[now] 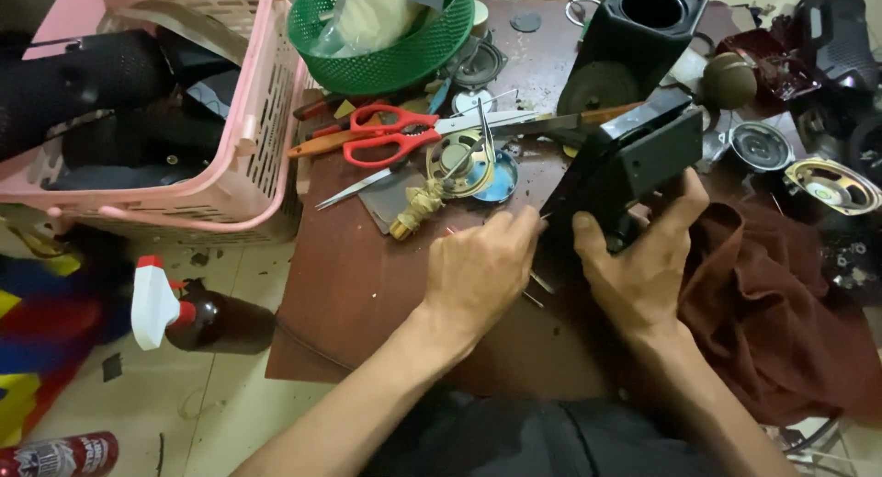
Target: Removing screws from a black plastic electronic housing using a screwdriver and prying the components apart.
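Head view: my right hand [643,270] is clamped around the lower end of a black box [625,169], tilting it up off the desk [367,284], apparently to steady it and expose its near edge. My left hand [482,270] is closed, fingertips pinched at that edge; what they hold I cannot tell. Red scissors [390,135] and a loose speaker [459,163] lie just behind, within reach.

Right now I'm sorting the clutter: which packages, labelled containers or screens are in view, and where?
Spray bottle: floor left of table, dark brown, white-and-red trigger.
Can: floor, bottom-left corner, lying down, red with a printed label.
Plastic bag: inside green basket, clear, crumpled.
Screens: none.
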